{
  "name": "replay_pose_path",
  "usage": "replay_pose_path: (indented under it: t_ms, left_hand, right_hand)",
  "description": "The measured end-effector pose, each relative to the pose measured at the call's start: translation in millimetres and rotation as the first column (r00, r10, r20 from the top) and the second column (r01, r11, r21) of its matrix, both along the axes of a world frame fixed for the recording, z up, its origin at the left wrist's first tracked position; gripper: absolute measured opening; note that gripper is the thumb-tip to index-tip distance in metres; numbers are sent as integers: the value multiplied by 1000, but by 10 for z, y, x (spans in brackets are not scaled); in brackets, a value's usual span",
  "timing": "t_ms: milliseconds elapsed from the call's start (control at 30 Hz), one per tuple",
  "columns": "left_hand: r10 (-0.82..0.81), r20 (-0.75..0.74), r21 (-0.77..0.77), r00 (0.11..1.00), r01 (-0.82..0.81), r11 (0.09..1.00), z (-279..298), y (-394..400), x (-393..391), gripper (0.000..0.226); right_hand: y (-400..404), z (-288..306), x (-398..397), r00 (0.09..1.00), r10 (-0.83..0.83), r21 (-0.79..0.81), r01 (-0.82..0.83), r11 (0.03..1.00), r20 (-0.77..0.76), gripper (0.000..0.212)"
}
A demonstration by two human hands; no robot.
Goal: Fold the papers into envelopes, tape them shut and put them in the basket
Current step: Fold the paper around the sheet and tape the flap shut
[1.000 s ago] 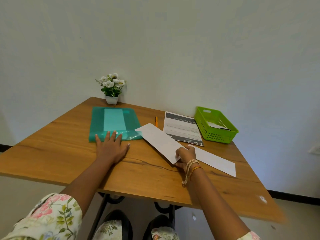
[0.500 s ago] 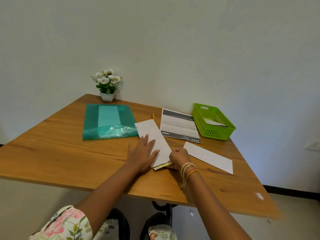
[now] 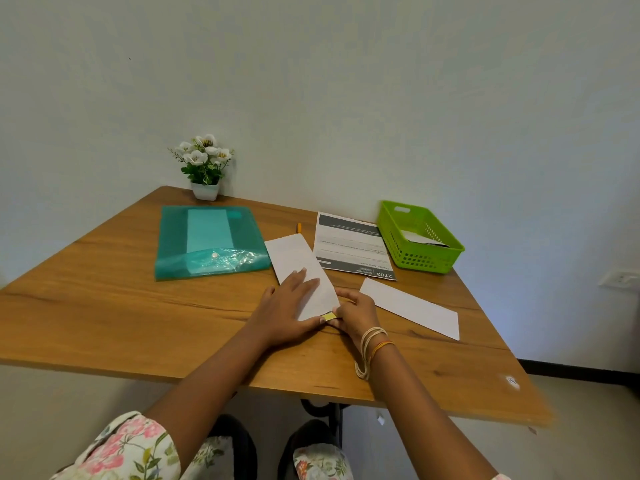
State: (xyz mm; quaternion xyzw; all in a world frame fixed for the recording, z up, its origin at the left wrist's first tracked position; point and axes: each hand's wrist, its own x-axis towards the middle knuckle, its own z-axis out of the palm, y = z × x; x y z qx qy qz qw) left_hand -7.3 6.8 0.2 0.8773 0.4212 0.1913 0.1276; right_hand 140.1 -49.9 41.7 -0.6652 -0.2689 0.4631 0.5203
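Our flat left hand presses the folded paper; our right hand pinches its yellow-taped corner. One envelope lies in the green basket; another folded strip waits right of our right hand.

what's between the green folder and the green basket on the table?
Head view: the folded paper under the left hand, an orange pen behind it, then the printed sheet beside the basket. Folder sits left.

left sleeve: white, pink-green floral | right wrist: cream thread loops, orange-yellow bangle | trousers: same floral
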Motion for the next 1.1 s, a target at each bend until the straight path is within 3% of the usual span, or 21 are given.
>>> replay_pose_path:
  t_ms: [233,367,600,800,900,1100]
  left_hand:
    - [-30,54,57,998,27,998,23,-7,96,74]
    - [-43,72,56,996,39,998,26,-24,220,58]
    - [-89,51,-18,995,90,996,29,32,396,58]
    - [-99,85,-10,991,100,995,35,41,458,39]
    - [-121,78,20,990,120,993,33,49,507,31]
    - [-47,124,74,991,38,997,-2,83,598,30]
  right_hand:
    - [-28,-47,62,967,-253,118,255,960,-26,43]
    - [-51,-58,135,941,-338,91,336,938,5,50]
    - [-42,-98,368,973,-108,-34,117,993,204,53]
    - [-46,-107,556,898,165,-126,-124,984,409,50]
    - [-33,-138,597,814,191,-133,-141,981,548,50]
    - [-87,-164,648,513,69,-73,-14,997,856,42]
